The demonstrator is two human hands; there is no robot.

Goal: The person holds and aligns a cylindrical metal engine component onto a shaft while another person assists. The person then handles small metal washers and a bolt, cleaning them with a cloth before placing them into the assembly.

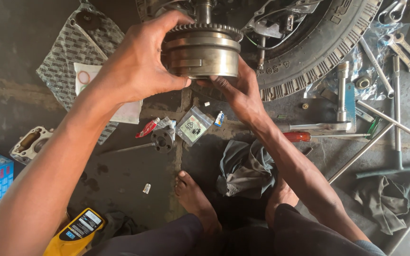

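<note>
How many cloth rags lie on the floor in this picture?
2 clearly. One grey rag lies between the person's feet, below the red-handled screwdriver. Another rag lies at the lower right, under the long metal rods. Others may be hidden behind the arms.

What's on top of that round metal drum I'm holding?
A toothed gear ring crowns the metal drum, with a shaft rising from it. The drum's inside is hidden.

Dim daylight from upper right, soft shadows, sharp centre, slight wide-angle edge distortion
</note>
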